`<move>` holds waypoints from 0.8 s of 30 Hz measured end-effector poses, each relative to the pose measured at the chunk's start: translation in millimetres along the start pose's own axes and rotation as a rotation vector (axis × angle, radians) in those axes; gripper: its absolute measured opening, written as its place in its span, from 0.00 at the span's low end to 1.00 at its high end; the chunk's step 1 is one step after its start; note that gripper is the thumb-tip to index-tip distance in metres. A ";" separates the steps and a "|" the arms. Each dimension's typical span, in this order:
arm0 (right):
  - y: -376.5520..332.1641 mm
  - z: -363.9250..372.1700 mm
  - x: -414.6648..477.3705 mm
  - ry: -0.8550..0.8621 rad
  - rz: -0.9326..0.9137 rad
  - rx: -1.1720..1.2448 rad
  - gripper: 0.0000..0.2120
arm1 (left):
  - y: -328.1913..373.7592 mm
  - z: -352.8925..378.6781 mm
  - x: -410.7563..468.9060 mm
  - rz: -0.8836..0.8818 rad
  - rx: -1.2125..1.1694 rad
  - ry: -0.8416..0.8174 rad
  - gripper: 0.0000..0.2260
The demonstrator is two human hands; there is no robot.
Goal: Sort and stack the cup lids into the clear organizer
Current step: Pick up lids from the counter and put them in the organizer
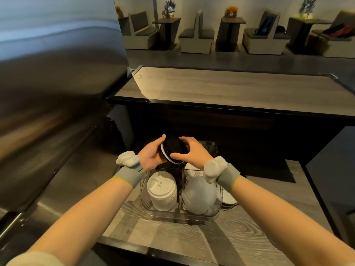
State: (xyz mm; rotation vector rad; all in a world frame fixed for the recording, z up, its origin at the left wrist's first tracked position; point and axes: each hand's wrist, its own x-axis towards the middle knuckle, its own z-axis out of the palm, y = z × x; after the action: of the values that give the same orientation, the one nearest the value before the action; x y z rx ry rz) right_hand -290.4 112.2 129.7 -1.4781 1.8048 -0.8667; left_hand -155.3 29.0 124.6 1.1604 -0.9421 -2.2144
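Note:
A stack of black lids point(175, 147) with a white rim showing is held tilted above the far end of the clear organizer point(192, 215). My left hand point(151, 155) cups the stack from the left and my right hand point(192, 150) grips it from the right. In the organizer's near left compartment stands a stack of white flat lids point(162, 191). White domed lids point(198, 194) fill the near right compartment. Dark lids in the far left compartment are mostly hidden under my hands.
The organizer stands on a grey wood-grain counter point(192, 240). More lids point(228, 198) lie just right of the organizer. A steel appliance point(57, 93) rises at the left. A higher wooden counter point(230, 89) runs behind, with booths and tables beyond.

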 end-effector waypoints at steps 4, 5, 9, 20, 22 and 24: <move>-2.8 4.2 10.9 -0.048 0.057 0.191 0.29 | 6.4 -17.1 5.2 0.019 -0.030 -0.008 0.15; -3.3 4.4 12.9 -0.064 0.074 0.286 0.27 | 8.0 -21.9 6.9 0.023 -0.041 -0.017 0.15; -2.0 3.6 23.1 -0.079 0.095 0.444 0.23 | 17.1 -38.9 13.9 0.068 -0.067 0.046 0.13; 17.7 45.3 76.9 -0.273 0.084 -0.489 0.31 | 48.1 -84.2 29.9 0.219 -0.182 0.281 0.17; 22.9 52.1 77.0 -0.334 0.050 -0.619 0.31 | 45.3 -83.5 27.8 0.202 -0.164 0.248 0.19; 26.1 56.4 76.0 -0.347 0.056 -0.619 0.29 | 42.4 -85.0 26.8 0.164 -0.159 0.223 0.22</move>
State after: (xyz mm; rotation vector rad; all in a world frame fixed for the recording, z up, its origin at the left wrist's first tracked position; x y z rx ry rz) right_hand -271.6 36.1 70.7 -1.7958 1.9131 0.0086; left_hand -94.6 -46.9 107.7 1.1819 -0.7279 -1.9453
